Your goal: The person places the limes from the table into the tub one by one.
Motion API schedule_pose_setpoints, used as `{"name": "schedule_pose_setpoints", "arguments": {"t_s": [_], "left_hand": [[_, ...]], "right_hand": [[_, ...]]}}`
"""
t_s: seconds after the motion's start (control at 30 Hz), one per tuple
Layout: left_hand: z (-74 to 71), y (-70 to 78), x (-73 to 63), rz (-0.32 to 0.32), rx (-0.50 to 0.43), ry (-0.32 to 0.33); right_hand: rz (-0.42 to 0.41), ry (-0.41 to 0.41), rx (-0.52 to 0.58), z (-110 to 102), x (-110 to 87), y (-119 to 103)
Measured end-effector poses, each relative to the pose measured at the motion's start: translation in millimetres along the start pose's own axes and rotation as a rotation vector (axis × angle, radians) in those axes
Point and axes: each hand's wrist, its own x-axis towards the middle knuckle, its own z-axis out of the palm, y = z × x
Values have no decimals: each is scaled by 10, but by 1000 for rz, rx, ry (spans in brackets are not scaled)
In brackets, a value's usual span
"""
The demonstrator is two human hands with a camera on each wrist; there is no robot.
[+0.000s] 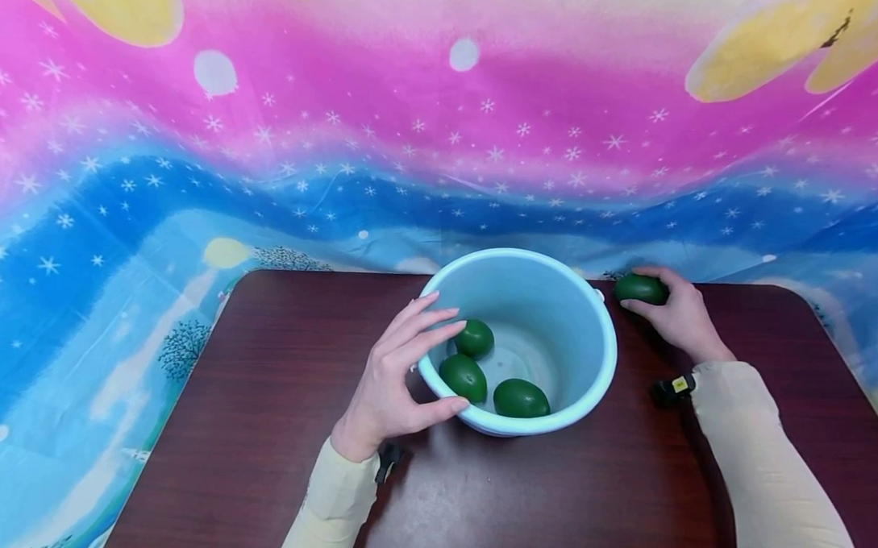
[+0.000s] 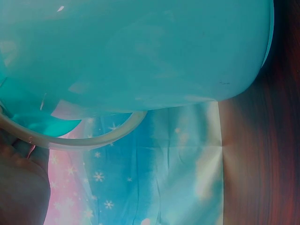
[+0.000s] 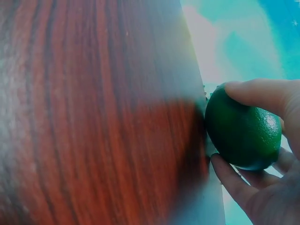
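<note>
A light blue bucket stands on the table, with several green avocados inside, among them one at its front. My left hand rests on the left side of the rim, fingers spread and fairly straight, thumb on the front rim. In the left wrist view the bucket's wall fills the upper part, and a pale bucket handle curves past the hand. To the right of the bucket, my right hand pinches another avocado between thumb and fingers, close to the table's back edge.
The dark red-brown table has a rounded back edge. Behind it hangs a printed cloth with snowflakes, close against that edge. Small black wrist devices sit at the left cuff and the right cuff.
</note>
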Motion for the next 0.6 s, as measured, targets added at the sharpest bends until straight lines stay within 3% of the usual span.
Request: {"name": "schedule_pose_setpoints", "arguments": {"t_s": [0.6], "left_hand": [[0,-8,-4,4,6,0]], "right_hand": [[-20,39,5,-37,-22,-36]]}}
